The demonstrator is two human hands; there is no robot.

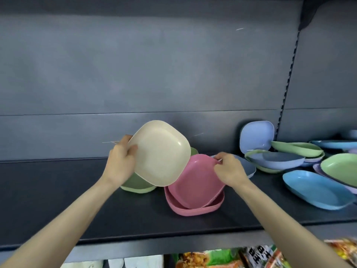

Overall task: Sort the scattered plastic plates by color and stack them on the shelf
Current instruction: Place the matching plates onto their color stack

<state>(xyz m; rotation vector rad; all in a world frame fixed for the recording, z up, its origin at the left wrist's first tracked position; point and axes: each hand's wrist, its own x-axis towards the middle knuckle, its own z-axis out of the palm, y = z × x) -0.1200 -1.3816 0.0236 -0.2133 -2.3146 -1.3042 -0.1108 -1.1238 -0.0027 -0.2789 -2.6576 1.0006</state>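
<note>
Plastic plates in soft colours lie along a dark grey shelf, and the sorting looks barely begun. At the centre, your left grip holds a cream rounded-square plastic plate clear of the shelf and tilted toward you, thumb on its face and fingers curled behind its left edge. Just below it a sage green plate, partly hidden, sits on the shelf.

To the right, your right grip pinches the far rim of a pink plate. This plate rests slanted in a second pink plate. Together they make the one clear colour stack, though the upper plate is not yet seated. Behind that grip a grey-blue plate peeks out.

Further right lies an unsorted jumble. A periwinkle plate leans against the back panel, and green plates overlap blue and lilac ones. A sky-blue plate lies nearest the front edge.

Most of the work seems left to do: the cream plate needs its own spot, and the whole right-hand pile needs separating. Below the shelf, bright snack packets show.
</note>
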